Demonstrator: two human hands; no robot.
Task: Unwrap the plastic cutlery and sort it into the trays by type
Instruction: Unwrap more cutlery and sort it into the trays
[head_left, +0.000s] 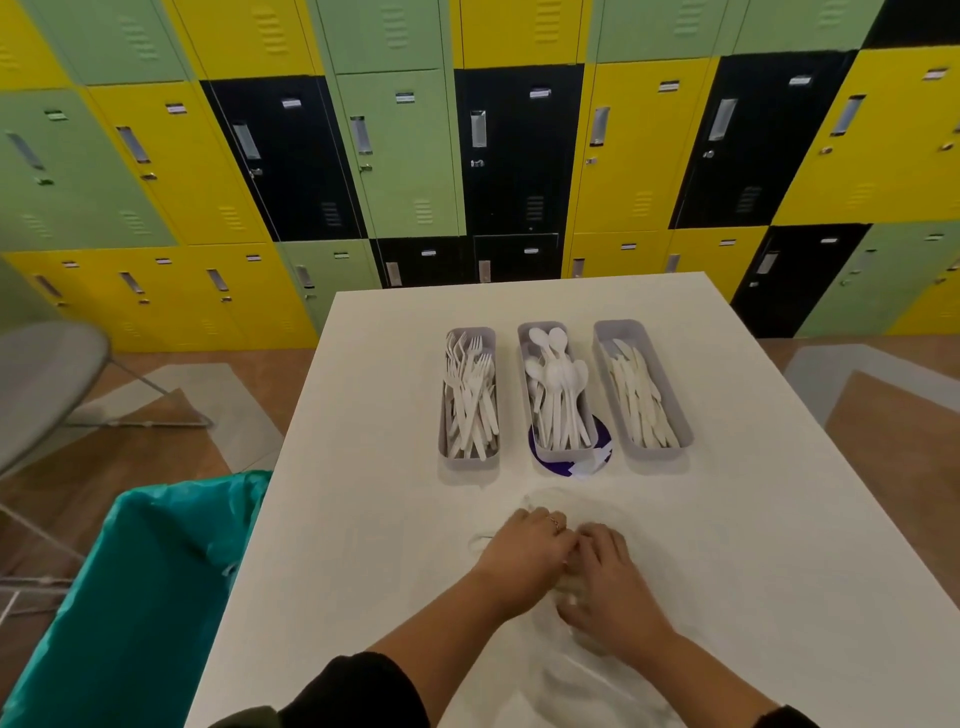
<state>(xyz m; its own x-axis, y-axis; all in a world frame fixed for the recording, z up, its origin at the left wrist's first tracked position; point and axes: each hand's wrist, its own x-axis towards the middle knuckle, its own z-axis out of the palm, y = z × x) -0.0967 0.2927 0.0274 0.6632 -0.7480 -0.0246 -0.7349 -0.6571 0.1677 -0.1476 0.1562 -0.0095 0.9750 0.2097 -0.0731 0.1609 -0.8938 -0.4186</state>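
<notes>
Both hands together at the near middle of the white bench (363, 415), working a clear plastic wrapper (587, 670) that lies crumpled under and around them. Left hand (524, 551) has fingers curled down onto the film; right hand (608, 592) likewise, fingers bent into it. Each grip looks closed on the wrapper, but what cutlery is inside cannot be made out; film is too transparent and blurred.

Three grey trays stand side by side further back: fork tray (470, 457) on the left, spoon tray (556, 452) in the middle, knife tray (644, 447) on the right, all well filled. A purple-and-white item (597, 457) sticks out from under the spoon tray.

Judgement: step in hand is tearing open a wrapper. Best done by pinching film on opposite sides and pulling apart, low over the bench, so pieces do not scatter. Teal-lined bin (145, 587) just beside the bench edge would suit the waste film.

Locker (400, 156) labels behind: unreadable.
</notes>
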